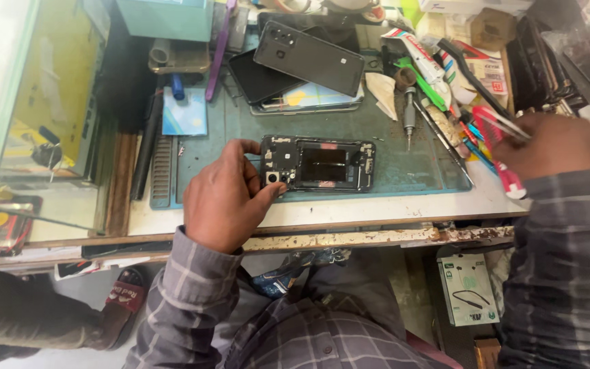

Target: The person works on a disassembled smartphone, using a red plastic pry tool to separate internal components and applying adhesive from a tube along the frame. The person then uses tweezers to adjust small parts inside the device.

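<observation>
- Checked grey sleeves are seen closest to the lens, one reaching up on each side of the view.
- On the teal work mat (404, 147), an opened phone (317, 164) is laid flat near the mat's front edge, its back cover off and its dark inner parts and camera module exposed.
- That phone is steadied by the left hand (229, 198): the thumb and forefinger are pinched at its left end, just beside the camera corner.
- A pair of tweezers (507, 125) is gripped by the right hand (554, 147), which is closed and blurred at the right edge, well apart from the phone and over a heap of toothbrushes and other small tools.
- A screwdriver (409, 116) is left lying on the mat, above and to the right of the phone, and a dark phone back cover (308, 58) rests on a stack further back.
- The open phone is judged light and stiff but fragile inside; it is best held by its outer frame edges, with the bare circuitry left untouched.
</observation>
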